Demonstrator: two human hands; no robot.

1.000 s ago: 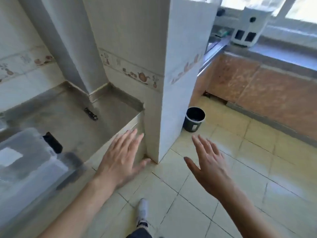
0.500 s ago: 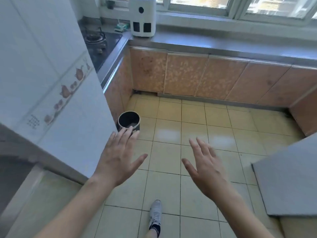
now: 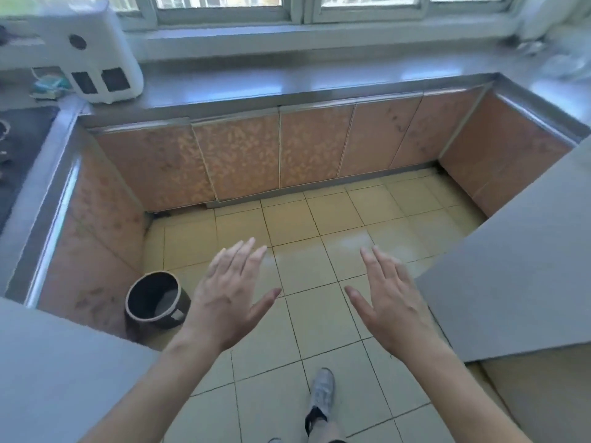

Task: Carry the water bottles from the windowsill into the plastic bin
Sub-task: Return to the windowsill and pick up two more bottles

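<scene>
My left hand and my right hand are both held out in front of me over the tiled floor, fingers apart, holding nothing. The windowsill runs along the far wall under the windows. At the far right corner of the counter there is a blurred patch of clear plastic, possibly water bottles, too smeared to tell. The plastic bin is out of view.
A grey countertop wraps around orange cabinet doors. A white appliance stands at the back left beside a stove. A black bucket sits on the floor at left. A grey surface juts in from the right.
My view has swung right, away from the metal counter with the plastic bin and past the tiled pillar, to face the window. Both hands stayed open and empty.
</scene>
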